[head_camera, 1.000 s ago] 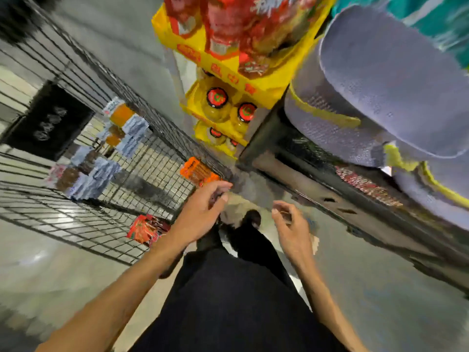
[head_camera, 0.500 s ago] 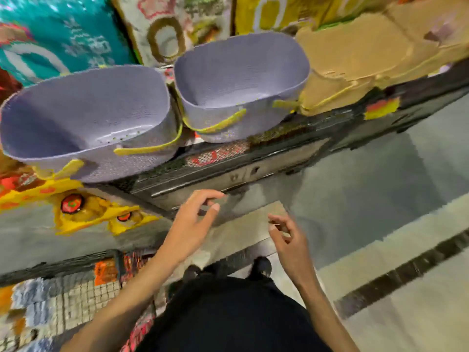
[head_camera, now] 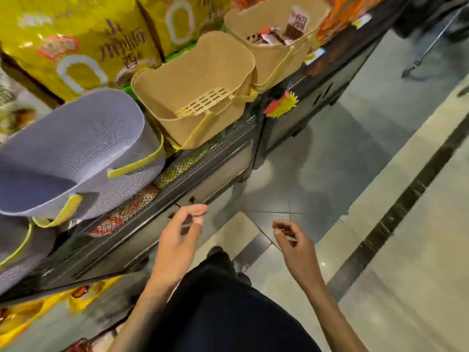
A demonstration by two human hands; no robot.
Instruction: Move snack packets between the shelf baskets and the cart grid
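Note:
A lilac basket [head_camera: 76, 158] with yellow handles stands empty on the shelf at the left. Right of it sits an empty tan basket [head_camera: 193, 80], and beyond that a second tan basket [head_camera: 274, 57] holds several snack packets [head_camera: 276, 34]. My left hand [head_camera: 177, 242] hovers below the shelf front, fingers loosely curled, holding nothing. My right hand [head_camera: 294, 247] hangs over the floor to the right, fingers loosely curled and empty. The cart grid is out of view.
Large yellow bags [head_camera: 76, 41] stand behind the baskets. The black metal shelf front [head_camera: 203, 174] runs diagonally across the view with a red and yellow price tag [head_camera: 280, 105]. Grey tiled floor [head_camera: 355, 148] opens to the right. Another lilac basket [head_camera: 15, 250] is at far left.
The view has swung right, away from the cart grid and along the shelf; the tan baskets have come into sight. Both hands stay empty in front of me.

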